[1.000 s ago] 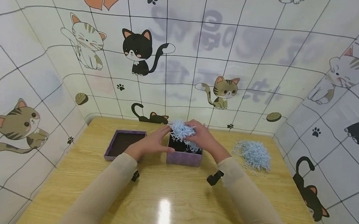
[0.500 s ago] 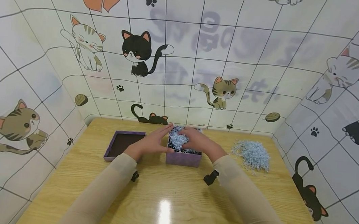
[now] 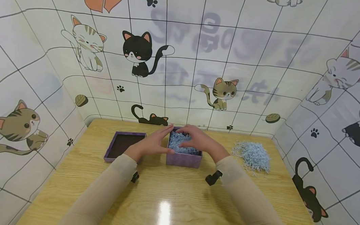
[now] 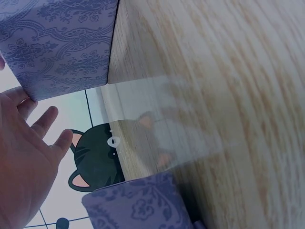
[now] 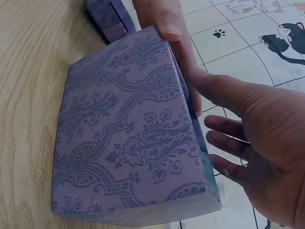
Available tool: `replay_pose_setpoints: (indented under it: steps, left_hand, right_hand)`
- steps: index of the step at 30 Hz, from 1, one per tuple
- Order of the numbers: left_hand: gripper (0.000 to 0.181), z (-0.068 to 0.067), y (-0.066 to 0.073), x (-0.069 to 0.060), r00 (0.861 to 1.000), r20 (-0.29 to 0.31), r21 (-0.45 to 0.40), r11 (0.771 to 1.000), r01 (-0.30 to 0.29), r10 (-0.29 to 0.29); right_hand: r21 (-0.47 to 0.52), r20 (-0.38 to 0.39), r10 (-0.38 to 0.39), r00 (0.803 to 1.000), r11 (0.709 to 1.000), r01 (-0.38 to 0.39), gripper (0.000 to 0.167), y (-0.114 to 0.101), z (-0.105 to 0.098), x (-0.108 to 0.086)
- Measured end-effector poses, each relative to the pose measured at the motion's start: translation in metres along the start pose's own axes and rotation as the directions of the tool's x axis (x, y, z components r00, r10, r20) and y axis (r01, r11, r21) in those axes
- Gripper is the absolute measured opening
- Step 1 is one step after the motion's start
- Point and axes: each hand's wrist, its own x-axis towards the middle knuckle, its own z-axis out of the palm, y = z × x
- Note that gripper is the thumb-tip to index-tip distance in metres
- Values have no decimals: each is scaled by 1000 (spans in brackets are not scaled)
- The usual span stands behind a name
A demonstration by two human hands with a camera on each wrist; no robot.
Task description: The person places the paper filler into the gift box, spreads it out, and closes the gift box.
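A left hand is spreading along a purple patterned cardboard box, a right hand loosely over its pale-blue shredded paper.
On the desk's left, a shallow purple lid is lying; mid-far, the box is standing, probably light and stiff, suiting a side-wall hold, its filling soft; right, a pale-blue shred pile is sitting.

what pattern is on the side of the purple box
The box has darker floral scrollwork on purple, clearest in the right wrist view.

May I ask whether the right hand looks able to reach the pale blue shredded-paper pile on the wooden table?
Probably yes: the right hand seems to hold nothing, and the pile lies uncovered, with no object blocking the way.
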Motion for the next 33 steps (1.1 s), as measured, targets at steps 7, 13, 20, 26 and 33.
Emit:
replay_pose_setpoints:
  steps: [7, 13, 20, 26, 33]
  left_hand:
    - [122, 0, -1, 0, 1000, -2, -8, 1000, -2, 2]
    - [121, 1, -2, 0, 1000, 1, 1, 1000, 2, -2]
    - [121, 1, -1, 0, 1000, -8, 12, 1000, 2, -2]
    - [122, 1, -1, 0, 1000, -5, 17, 1000, -5, 5]
    - [121, 1, -2, 0, 1000, 1, 8, 1000, -7, 7]
  right_hand:
    - [114, -95, -45, 994, 992, 56, 57, 2, -1, -10]
    - [141, -173, -18, 985, 989, 43, 54, 10, -8, -30]
    - [186, -204, 23, 979, 982, 15, 59, 27, -25, -56]
    - [147, -207, 57, 977, 989, -26, 73, 42, -45, -86]
    - [84, -191, 148, 970, 987, -134, 87, 67, -61, -119]
